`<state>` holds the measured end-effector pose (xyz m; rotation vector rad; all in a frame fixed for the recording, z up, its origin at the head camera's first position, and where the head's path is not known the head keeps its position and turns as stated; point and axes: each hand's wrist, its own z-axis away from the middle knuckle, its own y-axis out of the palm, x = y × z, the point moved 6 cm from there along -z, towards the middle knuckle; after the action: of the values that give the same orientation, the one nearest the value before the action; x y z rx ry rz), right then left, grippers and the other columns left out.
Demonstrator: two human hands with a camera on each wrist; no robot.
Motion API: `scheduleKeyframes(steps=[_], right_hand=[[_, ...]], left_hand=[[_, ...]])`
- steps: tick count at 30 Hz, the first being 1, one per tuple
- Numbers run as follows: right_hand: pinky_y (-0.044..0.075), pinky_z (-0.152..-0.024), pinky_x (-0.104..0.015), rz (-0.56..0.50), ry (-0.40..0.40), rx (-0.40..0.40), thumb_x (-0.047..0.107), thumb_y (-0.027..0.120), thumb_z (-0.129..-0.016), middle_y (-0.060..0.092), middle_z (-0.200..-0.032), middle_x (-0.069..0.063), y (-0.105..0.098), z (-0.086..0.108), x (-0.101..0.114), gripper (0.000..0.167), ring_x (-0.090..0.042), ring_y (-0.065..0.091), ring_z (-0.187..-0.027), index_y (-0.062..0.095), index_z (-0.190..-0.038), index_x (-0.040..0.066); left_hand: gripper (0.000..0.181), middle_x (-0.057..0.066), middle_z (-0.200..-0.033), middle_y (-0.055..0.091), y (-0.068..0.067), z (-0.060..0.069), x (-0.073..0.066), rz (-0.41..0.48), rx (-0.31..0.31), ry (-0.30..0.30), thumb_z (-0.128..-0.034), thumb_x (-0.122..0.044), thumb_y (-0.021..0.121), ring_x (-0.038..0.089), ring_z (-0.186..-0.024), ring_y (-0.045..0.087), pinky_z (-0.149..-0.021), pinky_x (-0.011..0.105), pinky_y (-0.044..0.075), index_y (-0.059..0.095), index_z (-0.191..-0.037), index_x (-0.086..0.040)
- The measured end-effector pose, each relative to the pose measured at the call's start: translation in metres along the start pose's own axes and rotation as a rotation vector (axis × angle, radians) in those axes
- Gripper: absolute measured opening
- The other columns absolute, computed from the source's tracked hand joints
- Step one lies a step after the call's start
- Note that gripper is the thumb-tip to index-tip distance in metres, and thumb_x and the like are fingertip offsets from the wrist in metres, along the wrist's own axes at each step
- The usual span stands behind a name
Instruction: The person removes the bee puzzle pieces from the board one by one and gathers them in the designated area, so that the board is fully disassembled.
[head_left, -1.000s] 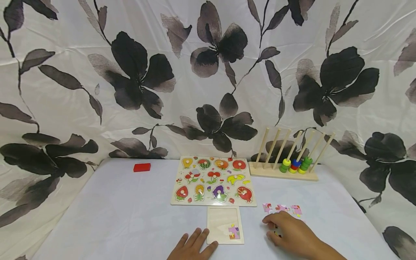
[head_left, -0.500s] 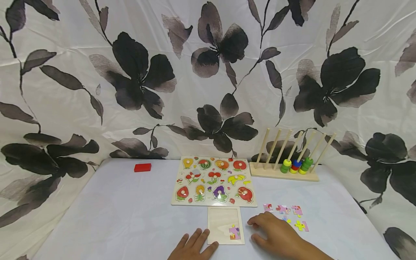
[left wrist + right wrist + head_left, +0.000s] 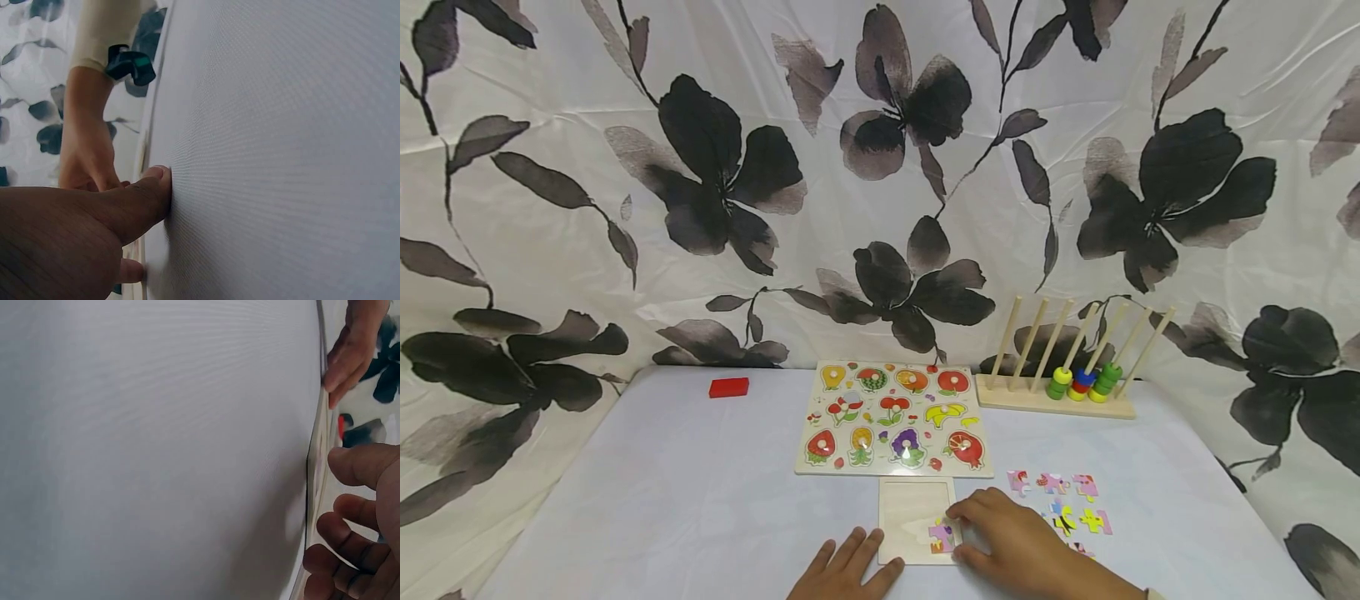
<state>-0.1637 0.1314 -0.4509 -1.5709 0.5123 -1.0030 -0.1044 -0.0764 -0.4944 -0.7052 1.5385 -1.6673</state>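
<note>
A shallow wooden puzzle tray [image 3: 908,502] lies on the white-covered table, with one pink jigsaw piece [image 3: 941,537] in its lower right corner. My left hand [image 3: 848,568] is spread on the table, its fingertips at the tray's lower left edge. Over the tray's right rim is my right hand [image 3: 1011,533], its index finger and thumb apart beside that piece. In the right wrist view the fingers [image 3: 334,528] are loosely bent, and nothing shows between them and the thumb. Contact with the piece cannot be told. Loose jigsaw pieces [image 3: 1053,483] lie right of the tray, some partly behind the right hand.
A fruit puzzle board [image 3: 852,417] lies just behind the tray. At the back right stands a wooden peg rack [image 3: 1022,397] with coloured rings on some pegs. A red block [image 3: 728,387] sits at the back left, before a floral cloth [image 3: 902,192].
My right hand has moved left from above the loose pieces to the tray's right rim, uncovering several pieces. The left hand and the tray have stayed in place.
</note>
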Motion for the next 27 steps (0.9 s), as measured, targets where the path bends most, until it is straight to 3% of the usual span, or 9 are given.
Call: scheduleKeyframes(steps=[9, 14, 27], right_hand=[[0.057, -0.08, -0.041, 0.014, -0.016, 0.021, 0.042, 0.079, -0.088, 0.061, -0.11, 0.01, 0.002, -0.007, 0.01, 0.041, -0.011, 0.056, -0.102, 0.069, -0.122, 0.022], [0.057, -0.075, -0.045, 0.024, -0.022, 0.034, 0.043, 0.079, -0.088, 0.061, -0.112, 0.009, 0.004, -0.009, 0.012, 0.043, -0.013, 0.057, -0.105, 0.07, -0.125, 0.022], [0.056, -0.078, -0.038, 0.007, -0.03, 0.062, 0.04, 0.079, -0.088, 0.056, -0.103, 0.012, 0.002, -0.013, 0.016, 0.036, -0.01, 0.053, -0.098, 0.071, -0.118, 0.021]], left_hand=[[0.08, 0.002, -0.157, 0.044, 0.001, -0.001, 0.001, 0.021, 0.05, -0.022, -0.0875, -0.088, 0.036, 0.03, -0.141, 0.045, -0.107, 0.057, 0.043, 0.052, -0.149, -0.039], [0.081, 0.003, -0.157, 0.045, 0.0, 0.0, 0.0, 0.037, 0.048, -0.017, -0.0883, -0.087, 0.034, 0.03, -0.141, 0.045, -0.107, 0.058, 0.042, 0.054, -0.149, -0.037], [0.079, 0.001, -0.158, 0.044, -0.002, -0.001, 0.0, 0.032, 0.056, -0.033, -0.0874, -0.087, 0.037, 0.029, -0.142, 0.044, -0.108, 0.057, 0.042, 0.053, -0.148, -0.04]])
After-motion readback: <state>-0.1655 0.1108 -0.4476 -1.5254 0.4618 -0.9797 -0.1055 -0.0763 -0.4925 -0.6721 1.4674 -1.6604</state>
